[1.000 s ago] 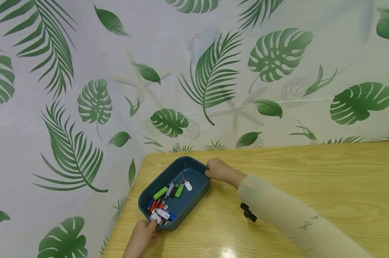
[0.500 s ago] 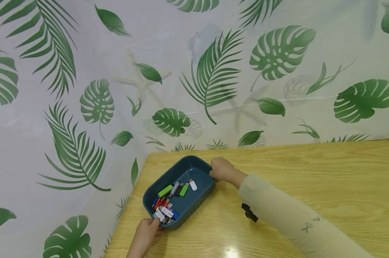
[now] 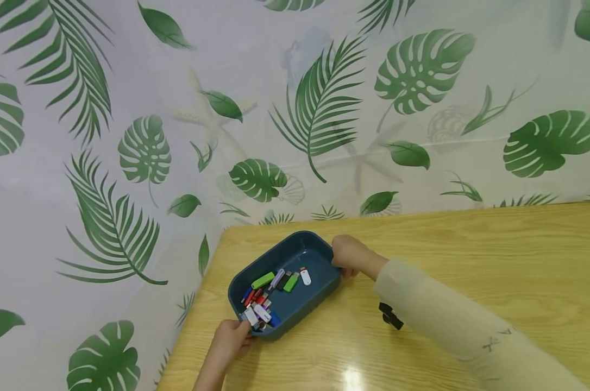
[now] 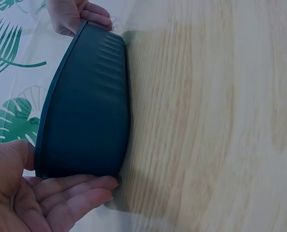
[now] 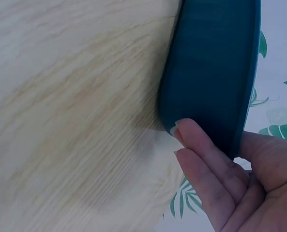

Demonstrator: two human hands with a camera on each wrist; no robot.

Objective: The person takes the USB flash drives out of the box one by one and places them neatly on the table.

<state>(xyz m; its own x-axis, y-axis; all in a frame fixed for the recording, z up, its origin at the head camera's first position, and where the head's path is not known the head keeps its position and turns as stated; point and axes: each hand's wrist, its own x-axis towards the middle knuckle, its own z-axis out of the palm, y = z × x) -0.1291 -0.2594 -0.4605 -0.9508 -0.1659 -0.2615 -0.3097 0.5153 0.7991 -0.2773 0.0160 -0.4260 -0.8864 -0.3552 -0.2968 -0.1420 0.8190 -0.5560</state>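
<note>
A dark blue bin (image 3: 300, 315) with rounded corners holds several USB sticks, heaped mostly at its near left end, among them a green stick (image 3: 291, 282) and a white one (image 3: 306, 276). The left hand (image 3: 228, 342) grips the near left corner, thumb over the rim; in the left wrist view its fingers (image 4: 70, 193) lie under the bin's end. At the far right end the right hand (image 3: 356, 256) holds the rim, and the right wrist view shows its fingers (image 5: 206, 164) against the outer wall and thumb at the rim.
A wooden table (image 3: 446, 255) carries the bin near its far left corner. A leaf-patterned sheet (image 3: 344, 125) hangs behind and to the left. Something black (image 3: 390, 316) shows beside the right sleeve (image 3: 451, 320).
The bin, gripped by both hands, has shifted to the right and slightly away across the table. The sticks inside have moved along with it.
</note>
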